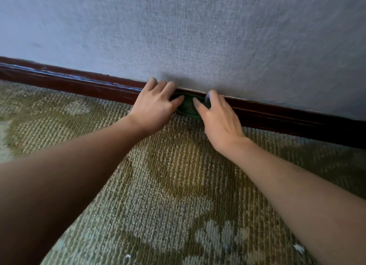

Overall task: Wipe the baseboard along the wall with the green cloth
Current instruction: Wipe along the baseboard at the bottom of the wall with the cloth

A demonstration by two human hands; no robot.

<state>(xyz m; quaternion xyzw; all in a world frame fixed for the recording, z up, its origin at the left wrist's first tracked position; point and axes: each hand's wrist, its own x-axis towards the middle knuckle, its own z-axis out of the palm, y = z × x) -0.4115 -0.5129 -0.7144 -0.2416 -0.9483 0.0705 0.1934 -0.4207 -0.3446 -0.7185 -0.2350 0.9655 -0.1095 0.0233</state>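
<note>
Pressing crumpled dark-green cloth (187, 107) onto dark red-brown wood baseboard (79, 84) w/ left hand (156, 105) & right hand (219, 120), fingers flat, unclenched; open baseboard run L & R.

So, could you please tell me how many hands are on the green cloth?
2. The left hand presses the left end of the green cloth, the right hand its right end, against the baseboard.

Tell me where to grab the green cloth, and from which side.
Grip the green cloth at its exposed middle, between the left hand and right hand, from the carpet side: it lies pressed against the baseboard, leaving only its front free.
</note>
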